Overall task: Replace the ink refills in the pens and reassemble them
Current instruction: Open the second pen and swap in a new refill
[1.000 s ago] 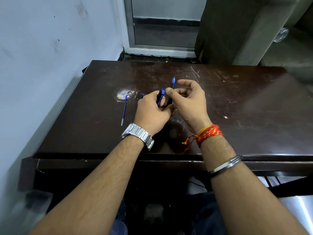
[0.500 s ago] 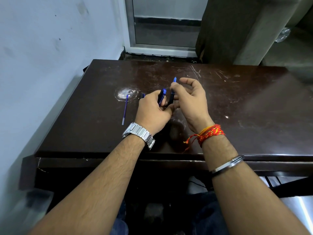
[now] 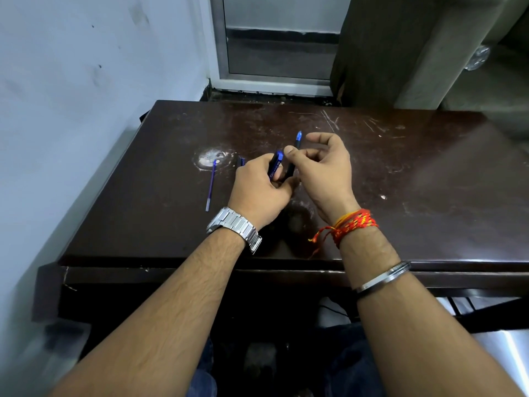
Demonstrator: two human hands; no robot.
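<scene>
My left hand point(image 3: 259, 190) is closed around a black pen barrel point(image 3: 275, 167) with a blue end and white lettering, pointing up and away. A small dark-and-blue piece point(image 3: 241, 161) shows just behind its knuckles. My right hand point(image 3: 323, 170) pinches a second black pen piece point(image 3: 294, 156) with a blue tip between thumb and forefinger, right beside the first; the other fingers are curled loosely. A loose blue ink refill point(image 3: 211, 186) lies on the dark table point(image 3: 400, 181) to the left of my left hand.
A white scuffed patch point(image 3: 210, 157) marks the table at the refill's far end. A pale wall point(image 3: 86, 110) runs along the table's left side. A door frame point(image 3: 274, 81) and a dark curtain point(image 3: 369, 53) stand behind the table.
Both hands have stayed together over the table's middle. The right hand's blue-tipped piece has shifted slightly against the barrel in the left hand. The refill on the table has not moved.
</scene>
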